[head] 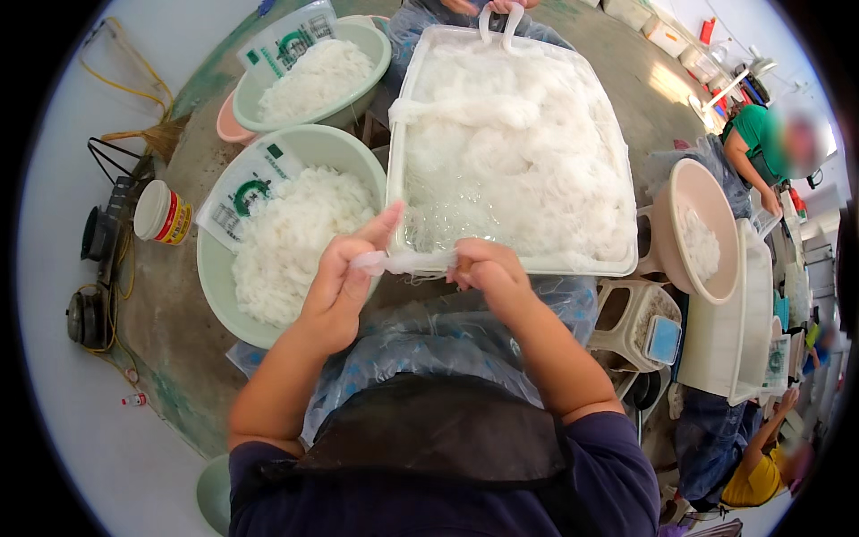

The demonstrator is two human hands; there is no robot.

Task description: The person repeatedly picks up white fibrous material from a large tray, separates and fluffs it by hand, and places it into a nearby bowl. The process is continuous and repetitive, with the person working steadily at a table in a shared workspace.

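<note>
A short twisted bundle of white noodle-like strands [419, 262] stretches between my two hands. One end wraps around the fingers of my left hand [341, 282], whose thumb and index finger point up and forward. At the other end, my right hand [491, 268] pinches the strands with bent fingers. Both hands are above the near edge of a white rectangular tub [396, 158]. Wet, loose white strands [517, 174] fill the tub, with clear liquid at its near left. Left of it, a pale green basin [213, 288] holds a heap of small white bundles [295, 235] and a printed plastic bag [251, 191].
Behind is a second green basin [362, 101] with more bundles. Across the tub, another person's hands [496, 5] hold a strand loop. A beige basin [728, 268] and plastic stool [634, 322] stand right. A lidded bucket [161, 211] sits left. Other people work at right.
</note>
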